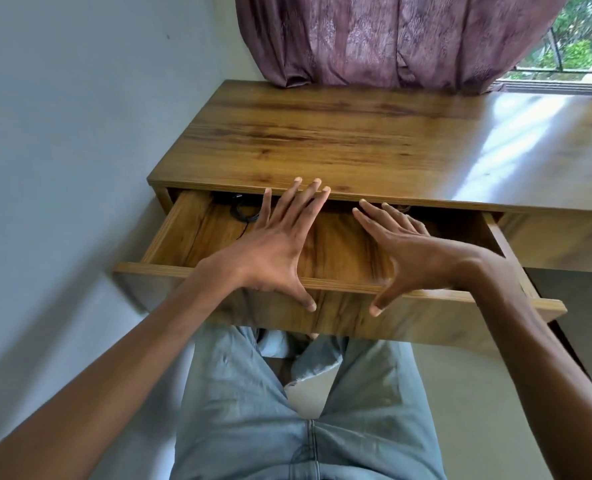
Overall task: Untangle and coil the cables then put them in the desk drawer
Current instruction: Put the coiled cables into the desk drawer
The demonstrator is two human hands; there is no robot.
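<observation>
**Drawer closing is at hand**

Both hands, left hand point(270, 247) and right hand point(422, 258), are lying spread, holding nothing, thumbs over the drawer point(169, 270) front. A coiled cable point(244, 212) is sitting in its far-left corner. Next, likely an even push shut.

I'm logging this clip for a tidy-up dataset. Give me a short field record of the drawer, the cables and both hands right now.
drawer: pulled out from under the desk top, open
cable: dark, coiled, lying at the back left of the drawer, partly under the desk top
desk: wooden, top bare where visible
left hand: fingers spread and straight, thumb on the drawer front, holding nothing
right hand: fingers spread and straight, thumb on the drawer front, holding nothing
likely stage: cable stowed, drawer not yet closed
</observation>
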